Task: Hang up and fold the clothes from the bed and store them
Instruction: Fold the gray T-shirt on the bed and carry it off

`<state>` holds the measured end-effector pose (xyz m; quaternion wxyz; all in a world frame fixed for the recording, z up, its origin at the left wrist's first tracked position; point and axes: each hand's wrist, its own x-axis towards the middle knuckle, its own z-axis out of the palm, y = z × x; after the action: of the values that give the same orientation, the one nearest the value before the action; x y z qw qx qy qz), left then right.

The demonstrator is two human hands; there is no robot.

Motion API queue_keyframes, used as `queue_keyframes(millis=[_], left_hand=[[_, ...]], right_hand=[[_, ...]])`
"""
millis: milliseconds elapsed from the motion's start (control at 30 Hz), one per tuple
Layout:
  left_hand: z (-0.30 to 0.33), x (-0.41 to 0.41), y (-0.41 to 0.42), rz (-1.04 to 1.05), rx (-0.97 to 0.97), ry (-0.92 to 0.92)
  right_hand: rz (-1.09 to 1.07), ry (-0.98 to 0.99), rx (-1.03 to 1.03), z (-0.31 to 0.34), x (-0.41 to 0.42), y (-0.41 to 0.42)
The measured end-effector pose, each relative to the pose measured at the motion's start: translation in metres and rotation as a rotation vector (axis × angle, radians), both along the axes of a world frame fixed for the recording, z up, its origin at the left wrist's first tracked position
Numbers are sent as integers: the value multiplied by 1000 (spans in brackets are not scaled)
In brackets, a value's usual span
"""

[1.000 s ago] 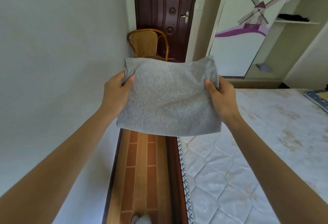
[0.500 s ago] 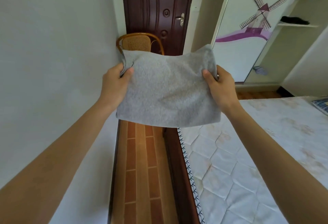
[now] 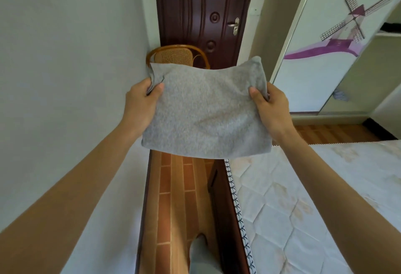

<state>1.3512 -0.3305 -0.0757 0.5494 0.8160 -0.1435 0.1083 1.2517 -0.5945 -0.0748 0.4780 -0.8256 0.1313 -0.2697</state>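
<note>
Head view: folded grey garment is held flat in the air between both hands, above the floor strip beside the bed. Left hand pinches its left edge; right hand pinches its right edge. Compared with one second ago, the wardrobe appears nearer, indicating carriage toward storage.

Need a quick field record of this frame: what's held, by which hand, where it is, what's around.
held item: folded grey cloth
left hand: pinches its left edge
right hand: pinches its right edge
cloth position: in the air, over the floor strip beside the bed
ahead: wicker chair, dark door
right: wardrobe door with windmill picture
</note>
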Motion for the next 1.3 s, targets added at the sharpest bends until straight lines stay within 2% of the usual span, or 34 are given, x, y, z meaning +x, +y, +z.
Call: queue_keyframes(millis=[300, 533, 767, 1100, 1300], left_hand=[[44, 179, -84, 9, 43, -89], [44, 281, -138, -43, 2, -87], [34, 382, -204, -184, -12, -102], [48, 577, -264, -319, -30, -112], [34, 651, -347, -494, 0, -81]], right_hand=[[11, -96, 28, 22, 183, -84], [-15, -86, 27, 31, 276, -135], [-141, -72, 30, 17, 351, -183], [-266, -96, 23, 21, 526, -223], [-471, -66, 23, 7, 555, -275]])
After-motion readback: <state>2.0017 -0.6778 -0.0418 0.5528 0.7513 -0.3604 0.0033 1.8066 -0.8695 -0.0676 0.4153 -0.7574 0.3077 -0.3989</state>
